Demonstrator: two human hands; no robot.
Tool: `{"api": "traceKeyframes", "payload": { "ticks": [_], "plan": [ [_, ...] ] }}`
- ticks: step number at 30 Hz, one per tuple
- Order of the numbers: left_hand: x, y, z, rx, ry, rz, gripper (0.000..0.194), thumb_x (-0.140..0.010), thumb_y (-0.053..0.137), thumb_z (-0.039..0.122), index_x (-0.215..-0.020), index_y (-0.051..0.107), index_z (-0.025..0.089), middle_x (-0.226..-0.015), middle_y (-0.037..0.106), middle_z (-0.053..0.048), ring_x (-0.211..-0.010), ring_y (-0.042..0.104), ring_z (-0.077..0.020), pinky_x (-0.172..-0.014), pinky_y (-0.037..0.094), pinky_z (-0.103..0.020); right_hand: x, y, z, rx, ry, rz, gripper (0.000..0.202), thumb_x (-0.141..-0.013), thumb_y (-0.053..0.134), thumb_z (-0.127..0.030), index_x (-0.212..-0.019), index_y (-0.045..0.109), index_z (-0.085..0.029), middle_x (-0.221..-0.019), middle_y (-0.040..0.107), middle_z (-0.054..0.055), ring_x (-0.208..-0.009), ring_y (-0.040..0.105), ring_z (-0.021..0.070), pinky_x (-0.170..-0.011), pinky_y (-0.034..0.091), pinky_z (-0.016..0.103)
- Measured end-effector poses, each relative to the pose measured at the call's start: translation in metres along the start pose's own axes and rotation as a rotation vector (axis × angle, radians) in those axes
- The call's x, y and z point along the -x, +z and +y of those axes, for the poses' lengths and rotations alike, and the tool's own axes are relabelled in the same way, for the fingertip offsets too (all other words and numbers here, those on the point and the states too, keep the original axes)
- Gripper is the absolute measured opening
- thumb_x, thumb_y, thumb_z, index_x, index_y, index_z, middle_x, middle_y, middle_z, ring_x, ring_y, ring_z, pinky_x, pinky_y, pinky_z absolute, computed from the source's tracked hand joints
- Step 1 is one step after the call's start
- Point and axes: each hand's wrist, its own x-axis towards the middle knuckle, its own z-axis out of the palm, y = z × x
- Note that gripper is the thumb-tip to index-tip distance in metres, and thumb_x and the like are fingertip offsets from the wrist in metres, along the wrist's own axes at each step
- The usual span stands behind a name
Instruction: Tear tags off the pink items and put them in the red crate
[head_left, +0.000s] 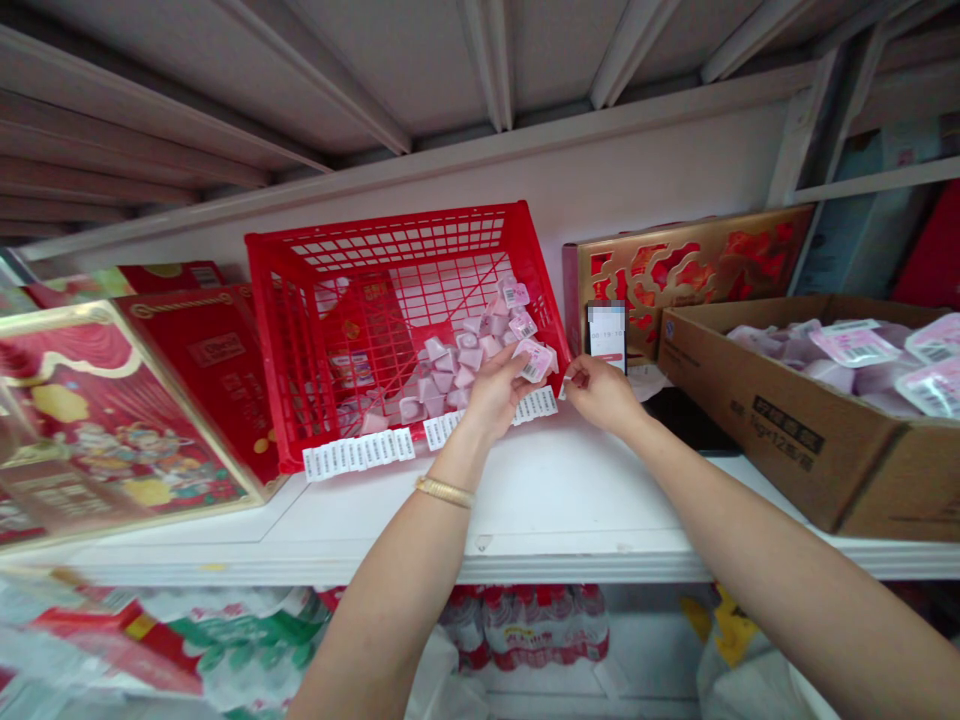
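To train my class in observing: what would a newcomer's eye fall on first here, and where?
The red basket, just left of centre, stands out first, with pale purple packs heaped toward its right side and barcode strips along its front rim. Next, the left grip holds one labelled pack at the basket's front right. On the right, a brown carton holds more packs.

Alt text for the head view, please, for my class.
The left hand holds a pink-labelled pack at a red basket of similar packs; the right hand pinches a small white piece. A cardboard box of packs stands to the right.
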Motion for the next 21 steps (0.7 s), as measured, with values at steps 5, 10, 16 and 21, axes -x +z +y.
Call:
{"api": "traceKeyframes", "payload": {
  "ticks": [5,10,16,21],
  "plan": [
    [-0.002,-0.002,-0.004,-0.098,0.065,0.010,0.014,-0.072,0.068,0.015,-0.084,0.063,0.015,-0.076,0.068,-0.001,-0.066,0.064,-0.0116,-0.070,0.057,-0.030,-0.010,-0.006,-0.003,-0.534,0.206,0.188,0.006,-0.063,0.059,-0.021,-0.068,0.056,-0.021,-0.058,0.057,-0.003,-0.056,0.051,0.0127,-0.058,0.039,0.026],
    [0.001,0.001,-0.010,-0.173,0.041,-0.028,0.022,-0.069,0.069,0.016,-0.091,0.067,0.016,-0.082,0.069,-0.001,-0.068,0.066,-0.0137,-0.065,0.057,-0.030,-0.013,-0.017,-0.012,-1.092,0.394,0.175,0.017,-0.056,0.070,-0.028,-0.065,0.057,-0.021,-0.059,0.058,-0.004,-0.056,0.051,0.0093,-0.054,0.040,0.023],
    [0.002,0.005,-0.017,-0.156,0.029,-0.014,0.020,-0.065,0.071,0.015,-0.084,0.071,0.013,-0.088,0.073,-0.005,-0.082,0.067,-0.0176,-0.080,0.057,-0.037,-0.008,-0.017,-0.016,-1.287,0.519,0.013,0.027,-0.051,0.079,-0.026,-0.069,0.059,-0.022,-0.061,0.059,-0.005,-0.058,0.054,0.0097,-0.053,0.042,0.022],
    [0.005,0.008,-0.018,-0.138,0.018,-0.041,0.022,-0.064,0.071,0.013,-0.086,0.072,0.013,-0.087,0.074,-0.005,-0.086,0.068,-0.0201,-0.087,0.055,-0.043,-0.005,-0.012,-0.015,-1.235,0.481,-0.077,0.028,-0.055,0.080,-0.032,-0.072,0.060,-0.023,-0.063,0.060,-0.003,-0.061,0.056,0.0126,-0.056,0.044,0.026]
  ]
}}
